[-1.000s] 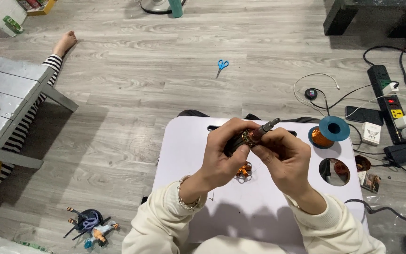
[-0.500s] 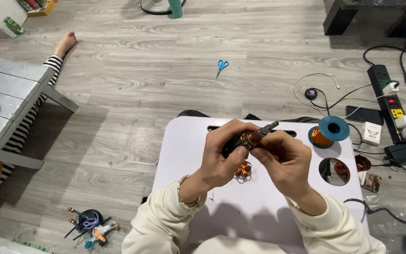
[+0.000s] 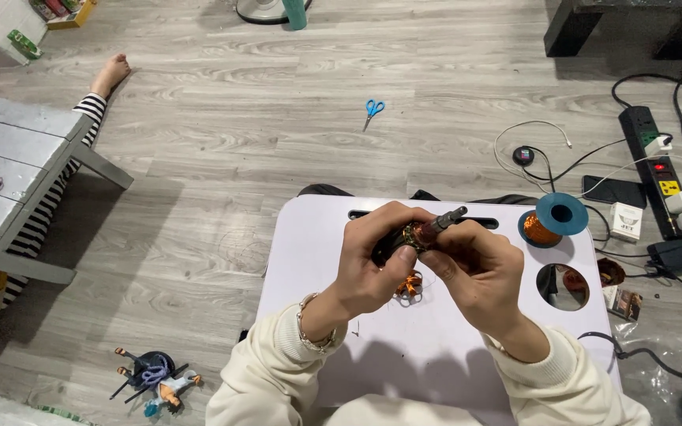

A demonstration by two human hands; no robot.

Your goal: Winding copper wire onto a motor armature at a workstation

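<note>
My left hand (image 3: 376, 264) and my right hand (image 3: 479, 268) meet above a small white lap table (image 3: 309, 260). Together they grip a small motor rotor (image 3: 428, 231) with a dark steel shaft pointing up to the right and copper windings near my fingers. Below my hands a small copper-wound part (image 3: 410, 285) lies on the table. At the table's right edge stands a spool of copper wire (image 3: 545, 222) with blue flanges.
Blue scissors (image 3: 372, 110) lie on the wooden floor. A power strip (image 3: 657, 170), cables and a phone (image 3: 613, 191) lie at right. Another person's striped leg and bare foot (image 3: 108, 75) rest beside a grey bench (image 3: 17, 170) at left. A toy figure (image 3: 155, 379) lies bottom left.
My hands have turned the rotor slightly and shifted a little; its shaft still points up to the right. Nothing else has moved.
</note>
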